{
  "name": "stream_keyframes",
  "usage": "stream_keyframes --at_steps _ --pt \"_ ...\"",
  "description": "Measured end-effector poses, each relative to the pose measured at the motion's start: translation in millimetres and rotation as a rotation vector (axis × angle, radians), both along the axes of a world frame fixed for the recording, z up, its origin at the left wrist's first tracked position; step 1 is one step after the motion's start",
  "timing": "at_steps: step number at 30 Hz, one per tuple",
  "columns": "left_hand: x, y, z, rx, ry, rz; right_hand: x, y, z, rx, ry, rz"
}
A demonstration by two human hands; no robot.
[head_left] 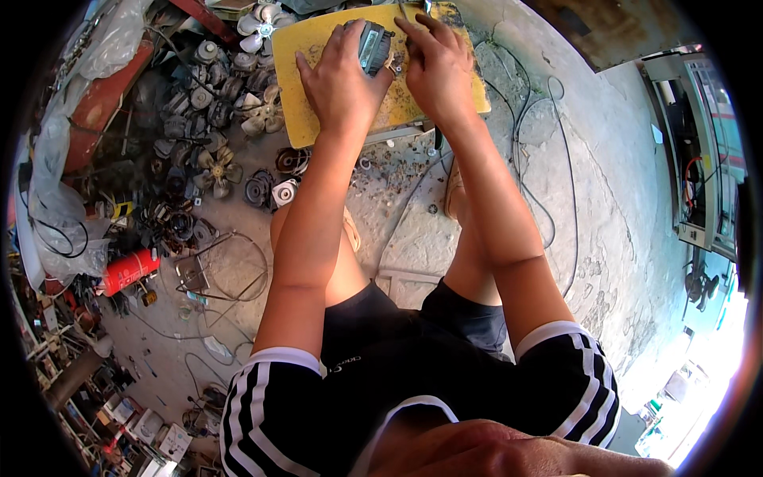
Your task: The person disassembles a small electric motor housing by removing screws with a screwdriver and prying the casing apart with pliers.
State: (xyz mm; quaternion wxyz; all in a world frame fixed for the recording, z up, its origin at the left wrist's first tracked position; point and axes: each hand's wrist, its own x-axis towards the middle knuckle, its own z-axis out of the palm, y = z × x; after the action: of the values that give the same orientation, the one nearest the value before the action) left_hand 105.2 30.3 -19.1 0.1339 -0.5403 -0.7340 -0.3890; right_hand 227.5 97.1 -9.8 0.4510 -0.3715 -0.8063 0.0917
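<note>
Dark grey, block-shaped motor part with ribbed sides (380, 49) is at the far middle, on or just above a worn yellow-topped table (292, 103), clamped in the fingers of the left hand (343, 91). Pale multi-bladed fans (264, 30), dark round motors (181, 226) and a red cylinder (131, 272) crowd the left floor; thin dark cables (517, 135) trail rightward. A pale, bluish rectangle marks the part's upper face. Whether the right hand's (439, 71) fingers grip anything cannot be told.
</note>
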Motion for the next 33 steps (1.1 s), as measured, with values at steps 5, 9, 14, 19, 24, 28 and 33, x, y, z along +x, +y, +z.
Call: stream_keyframes --at_steps 5,9,14,19,24,28,33 --pt "-1.9 0.5 -1.1 -0.004 -0.010 0.014 1.1 3.3 1.0 -0.046 0.059 0.080" --pt "-1.1 0.1 0.9 -0.011 -0.015 -0.002 1.3 2.8 -5.5 -0.081 0.006 0.043" --pt "-2.3 0.2 -0.5 -0.002 -0.010 0.000 0.5 4.1 -3.6 -0.138 0.079 0.037" --pt "-1.9 -1.5 4.1 -0.023 -0.054 0.014 -0.2 2.0 -7.2 -0.223 0.056 0.089" --pt "1.0 -4.5 5.2 -0.060 -0.086 0.007 -7.1 -4.9 -3.9 -0.256 0.093 0.137" --pt "-2.1 -6.3 4.9 -0.054 -0.064 -0.038 -6.1 -3.8 -2.3 -0.241 0.082 0.125" --pt "-5.6 -9.5 2.4 -0.053 0.005 -0.103 -3.0 0.2 -5.4 -0.354 0.178 0.193"
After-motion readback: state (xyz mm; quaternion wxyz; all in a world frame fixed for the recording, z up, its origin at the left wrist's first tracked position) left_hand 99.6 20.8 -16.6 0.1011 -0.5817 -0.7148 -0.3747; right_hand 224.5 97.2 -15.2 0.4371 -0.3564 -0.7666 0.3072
